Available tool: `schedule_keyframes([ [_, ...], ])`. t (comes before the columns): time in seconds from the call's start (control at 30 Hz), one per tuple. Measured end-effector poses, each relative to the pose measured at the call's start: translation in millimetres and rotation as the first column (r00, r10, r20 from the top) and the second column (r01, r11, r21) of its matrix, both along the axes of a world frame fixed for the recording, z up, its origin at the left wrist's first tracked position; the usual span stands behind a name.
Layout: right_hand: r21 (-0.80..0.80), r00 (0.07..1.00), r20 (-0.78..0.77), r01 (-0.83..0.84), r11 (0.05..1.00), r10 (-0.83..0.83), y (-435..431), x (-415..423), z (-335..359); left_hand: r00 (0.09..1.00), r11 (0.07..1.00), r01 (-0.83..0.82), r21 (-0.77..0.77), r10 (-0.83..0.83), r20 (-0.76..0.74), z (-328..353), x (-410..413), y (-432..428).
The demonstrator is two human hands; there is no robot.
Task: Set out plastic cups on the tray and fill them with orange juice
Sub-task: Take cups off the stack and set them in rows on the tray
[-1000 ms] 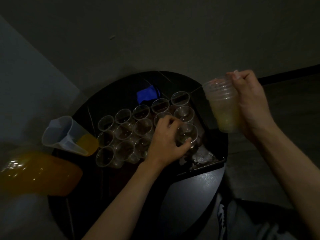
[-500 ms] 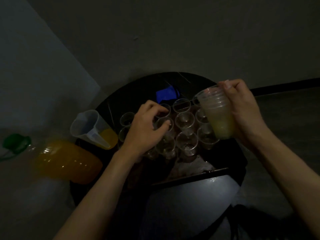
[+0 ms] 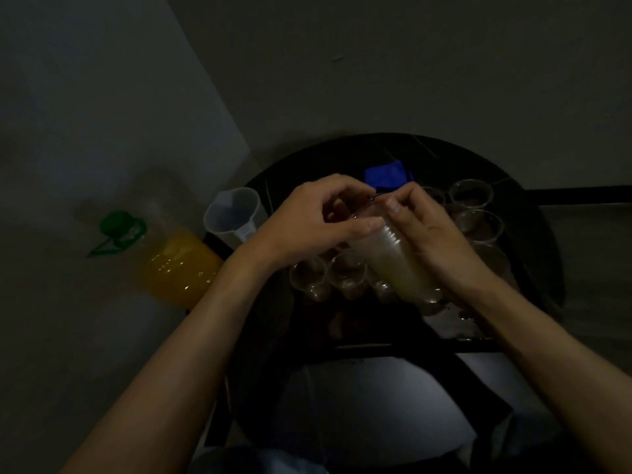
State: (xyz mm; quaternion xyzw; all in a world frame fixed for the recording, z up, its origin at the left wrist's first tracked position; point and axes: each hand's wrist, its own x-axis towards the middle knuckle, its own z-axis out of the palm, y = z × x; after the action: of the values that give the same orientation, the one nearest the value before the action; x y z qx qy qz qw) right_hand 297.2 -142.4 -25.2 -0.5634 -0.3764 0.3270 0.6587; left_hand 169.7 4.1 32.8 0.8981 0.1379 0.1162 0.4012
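Note:
A stack of clear plastic cups (image 3: 393,258) is held tilted above the tray, its rim pointing up and left. My right hand (image 3: 431,234) grips the stack's side. My left hand (image 3: 318,224) pinches the rim of the top cup with thumb and fingers. Below them several empty clear cups (image 3: 345,273) stand in rows on the dark tray (image 3: 362,333); more cups (image 3: 477,224) show to the right of my hands. The hands and stack hide the tray's middle.
A clear measuring jug (image 3: 236,215) stands at the tray's left. A big bottle of orange juice (image 3: 174,265) with a green cap (image 3: 119,227) lies left of the dark round table (image 3: 533,213). A blue item (image 3: 386,174) lies behind the cups.
My left hand left the cups on the tray and rose to the stack's rim. My right hand brought the stack left and down, more tilted, over the tray.

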Motion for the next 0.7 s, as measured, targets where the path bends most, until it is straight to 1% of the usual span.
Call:
schedule_keyframes([
  [0.07, 0.008, 0.999, 0.030, -0.033, 0.999, 0.032, 5.7, -8.2, -2.3, 0.999, 1.000, 0.023, 0.019, -0.022, -0.043, 2.8, -10.1, 7.6],
  [0.17, -0.003, 0.997, 0.036, -0.070, 0.998, 0.070, 10.9, -18.1, -4.6, 0.995, 0.999, 0.040, 0.034, -0.037, -0.096, 4.7, -22.7, 14.4],
  [0.27, -0.032, 0.994, 0.061, -0.086, 0.996, 0.088, 14.9, -24.2, -7.7, 0.992, 0.992, 0.047, 0.116, -0.033, -0.124, 2.9, -30.7, 16.5],
  [0.47, -0.056, 0.992, 0.049, -0.112, 0.992, 0.115, 16.7, -33.3, -10.0, 0.988, 0.983, 0.063, 0.172, -0.037, -0.150, 0.7, -37.2, 20.8],
  [0.63, -0.055, 0.993, 0.056, -0.105, 0.993, 0.108, 16.8, -32.4, -11.8, 0.994, 0.979, 0.030, 0.202, -0.007, -0.113, 0.3, -38.2, 25.8],
  [0.7, -0.062, 0.993, 0.073, -0.093, 0.994, 0.097, 17.0, -31.1, -12.9, 0.994, 0.982, 0.016, 0.188, 0.004, -0.108, 3.8, -40.3, 27.2],
])
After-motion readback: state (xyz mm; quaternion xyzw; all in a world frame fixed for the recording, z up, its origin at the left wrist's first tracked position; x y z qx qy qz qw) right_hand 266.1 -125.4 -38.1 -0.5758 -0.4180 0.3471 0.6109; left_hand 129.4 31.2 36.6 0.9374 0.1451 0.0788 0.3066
